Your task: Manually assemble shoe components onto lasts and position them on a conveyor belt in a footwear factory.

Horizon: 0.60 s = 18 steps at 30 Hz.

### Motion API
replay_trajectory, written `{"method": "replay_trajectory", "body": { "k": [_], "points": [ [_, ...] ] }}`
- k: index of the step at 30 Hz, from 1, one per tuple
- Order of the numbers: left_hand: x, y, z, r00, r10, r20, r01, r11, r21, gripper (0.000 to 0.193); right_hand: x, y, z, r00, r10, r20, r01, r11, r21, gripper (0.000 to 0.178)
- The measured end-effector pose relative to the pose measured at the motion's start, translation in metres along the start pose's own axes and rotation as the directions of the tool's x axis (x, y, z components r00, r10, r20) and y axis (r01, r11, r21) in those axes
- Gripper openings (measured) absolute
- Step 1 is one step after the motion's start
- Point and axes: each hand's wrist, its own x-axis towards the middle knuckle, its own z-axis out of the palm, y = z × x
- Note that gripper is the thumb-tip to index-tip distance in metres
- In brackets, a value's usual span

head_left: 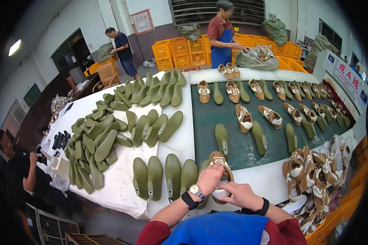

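A tan shoe with white trim and laces (pixel 219 159) is in front of me at the table's near edge, toe pointing away. My left hand (pixel 209 179), with a wristwatch above it, is closed on the shoe's side near its opening. My right hand (pixel 243 196) grips the white heel end, thumb and fingers at the rim. The inside of the shoe is mostly hidden by my fingers. Just left of the shoe stand green shoe lasts (pixel 173 173), one partly behind my left hand. Another green last (pixel 222 139) lies beyond the toe on the dark green belt (pixel 208 116).
Left, a large heap of green lasts (pixel 106 145) covers the white table (pixel 122 188). Several shoes (pixel 244 118) and lasts line the belt. At right is a pile of shoes (pixel 308 173). A person in a blue apron (pixel 221 45) stands across; orange crates (pixel 180 51) are stacked behind.
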Motion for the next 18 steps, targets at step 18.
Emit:
{"method": "replay_trajectory", "body": {
  "k": [18],
  "points": [
    [-0.134, -0.086, 0.041, 0.867, -0.497, -0.045, 0.499, 0.857, 0.129, 0.062, 0.359, 0.258, 0.068, 0.9, 0.112, -0.421, -0.182, 0.975, -0.13, 0.031]
  ]
}}
